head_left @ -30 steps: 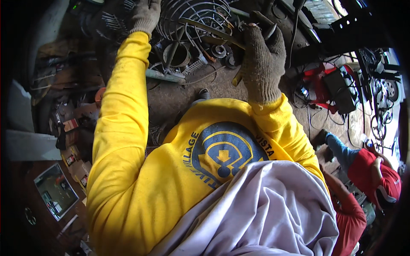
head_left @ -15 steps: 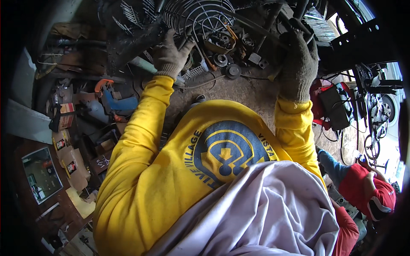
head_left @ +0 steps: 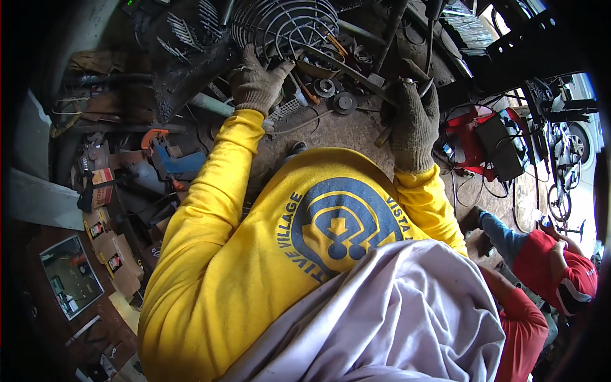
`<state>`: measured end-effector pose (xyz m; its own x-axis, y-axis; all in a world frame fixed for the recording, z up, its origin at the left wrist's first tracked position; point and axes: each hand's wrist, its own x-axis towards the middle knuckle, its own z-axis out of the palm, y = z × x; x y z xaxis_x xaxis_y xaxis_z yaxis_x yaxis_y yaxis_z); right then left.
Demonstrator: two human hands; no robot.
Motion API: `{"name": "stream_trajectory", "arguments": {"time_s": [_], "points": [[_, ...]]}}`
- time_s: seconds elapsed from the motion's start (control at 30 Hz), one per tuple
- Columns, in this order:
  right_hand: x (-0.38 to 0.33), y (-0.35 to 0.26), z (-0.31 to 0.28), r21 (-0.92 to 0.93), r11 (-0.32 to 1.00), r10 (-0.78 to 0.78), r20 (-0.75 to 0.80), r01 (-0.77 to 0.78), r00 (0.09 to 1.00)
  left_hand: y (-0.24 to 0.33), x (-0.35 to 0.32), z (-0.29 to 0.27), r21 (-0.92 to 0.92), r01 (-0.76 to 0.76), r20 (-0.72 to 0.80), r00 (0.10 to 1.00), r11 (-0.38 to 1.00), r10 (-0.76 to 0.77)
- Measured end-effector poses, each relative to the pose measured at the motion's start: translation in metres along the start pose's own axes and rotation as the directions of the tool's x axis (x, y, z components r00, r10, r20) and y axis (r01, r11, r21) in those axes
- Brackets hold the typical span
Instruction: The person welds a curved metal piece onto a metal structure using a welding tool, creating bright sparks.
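My left hand (head_left: 256, 83), in a worn grey-brown glove, is at the near edge of a round wire cage (head_left: 305, 24) of curved metal rings. Its thumb and forefinger are spread apart, the fingertips against the rim. My right hand (head_left: 414, 127), gloved alike, is closed around a dark metal bar (head_left: 356, 76). This long bar slants from the cage down to the right hand. What its far end touches is hard to make out. Short metal ends stick out above and below the right fist; whether they belong to the bar I cannot tell.
Round metal parts (head_left: 344, 102) and a perforated tray (head_left: 286, 109) lie below the cage. Left are a blue tool with an orange part (head_left: 178, 156) and cardboard boxes (head_left: 118, 254). A red machine (head_left: 468, 143) with cables stands right. A person in red (head_left: 541, 261) is at lower right.
My right hand has come down and left with the bar, which now slants clearly toward the cage. My left hand has stayed nearly in place at the cage. The view has shifted slightly.
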<state>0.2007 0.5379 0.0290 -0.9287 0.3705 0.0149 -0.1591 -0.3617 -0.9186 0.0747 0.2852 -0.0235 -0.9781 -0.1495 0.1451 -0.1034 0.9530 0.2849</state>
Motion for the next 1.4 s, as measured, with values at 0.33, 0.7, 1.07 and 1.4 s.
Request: {"name": "stream_trajectory", "arguments": {"time_s": [0.33,0.7,1.07,1.4], "points": [[-0.014,-0.001,0.019,0.044,0.999,0.013,0.031,-0.015,0.999,-0.012,-0.061,-0.014,-0.562,-0.27,-0.077,0.958,0.782,0.275],[-0.032,-0.003,0.051,0.05,0.993,-0.119,0.265,0.11,0.957,0.025,-0.082,-0.09,-0.642,-0.532,-0.004,0.722,0.552,0.692],[-0.022,-0.021,0.093,-0.339,0.729,-0.132,0.784,0.595,0.607,0.005,-0.105,-0.122,-0.549,-0.539,0.005,0.762,0.639,0.647],[-0.029,-0.019,0.107,-0.445,0.579,-0.092,0.797,0.684,0.597,-0.057,-0.111,-0.116,-0.78,-0.122,0.182,0.894,0.613,0.41]]}}
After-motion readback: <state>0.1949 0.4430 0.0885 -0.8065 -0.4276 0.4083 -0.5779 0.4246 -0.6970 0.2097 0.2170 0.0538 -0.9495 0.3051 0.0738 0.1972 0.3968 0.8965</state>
